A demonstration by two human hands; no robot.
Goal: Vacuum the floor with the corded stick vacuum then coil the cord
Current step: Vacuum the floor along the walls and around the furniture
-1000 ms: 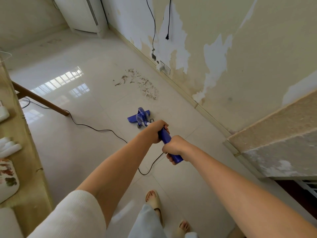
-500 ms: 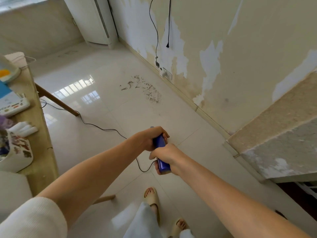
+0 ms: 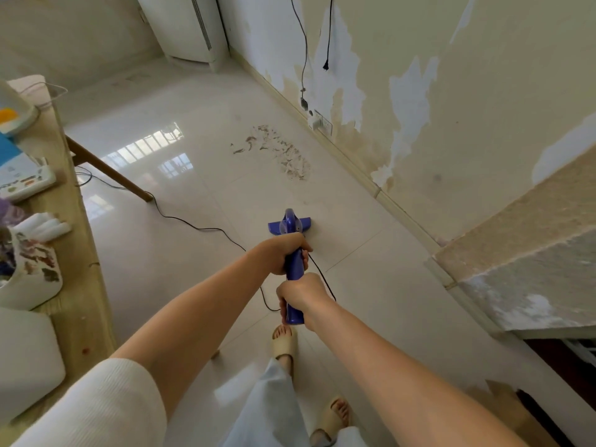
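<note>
Vacuum head [image 3: 289, 222] reappears ahead; left hand [image 3: 281, 254] and right hand [image 3: 301, 293] grip the handle [image 3: 294, 269].

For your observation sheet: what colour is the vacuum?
Blue, or blue-violet; the vacuum shows best in the head view.

Glossy pale tile floor [image 3: 154, 259]; peeling wall [image 3: 451, 91]; wooden table [image 3: 80, 253] at left.

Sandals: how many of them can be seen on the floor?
2. One sandal is on the forward foot, below the blue handle; the other sandal is nearer the bottom edge, partly covered by the trouser leg.
</note>
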